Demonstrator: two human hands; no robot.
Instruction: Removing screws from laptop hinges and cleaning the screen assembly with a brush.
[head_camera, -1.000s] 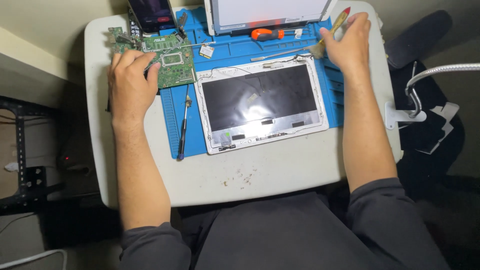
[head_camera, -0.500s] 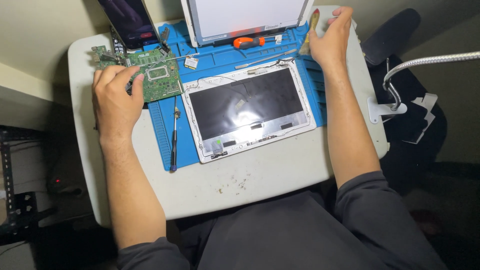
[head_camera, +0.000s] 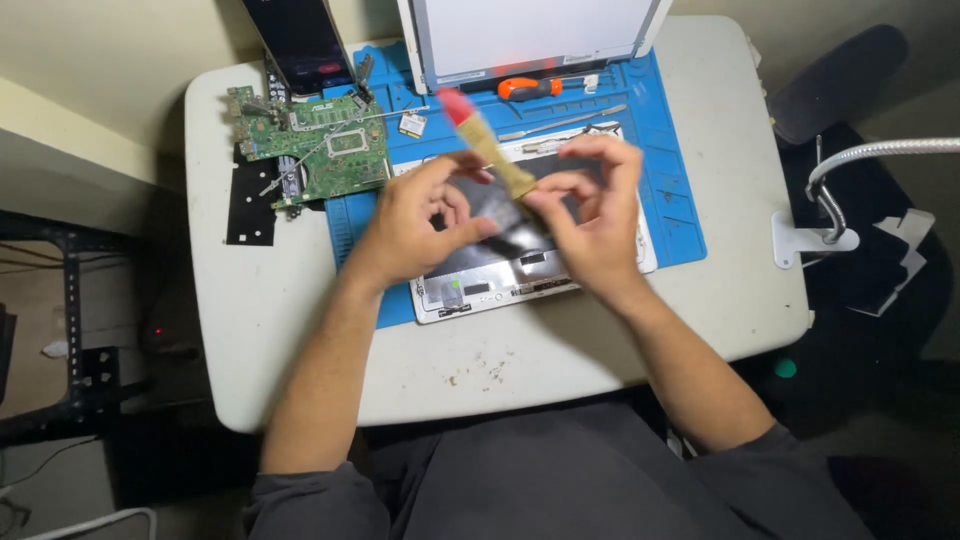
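Both my hands meet over the grey laptop lid shell (head_camera: 500, 290), which lies on the blue work mat (head_camera: 665, 140). My right hand (head_camera: 595, 225) pinches a brush (head_camera: 488, 148) by its wooden handle, whose red tip points up and to the left. My left hand (head_camera: 415, 225) has its fingers closed on the brush's dark bristles. The hands hide most of the shell. A green circuit board (head_camera: 320, 150) lies to the left of my left hand.
A white screen panel (head_camera: 530, 35) stands at the table's back, with an orange-handled screwdriver (head_camera: 525, 88) and a metal pry tool (head_camera: 560, 122) in front of it. A dark phone (head_camera: 300, 45) leans at back left. A black sheet (head_camera: 250, 205) lies left. A lamp arm (head_camera: 850, 165) is at right.
My right hand brought the brush from the back right corner to the middle. My left hand left the circuit board and joined it on the bristles. The camera view moved closer.
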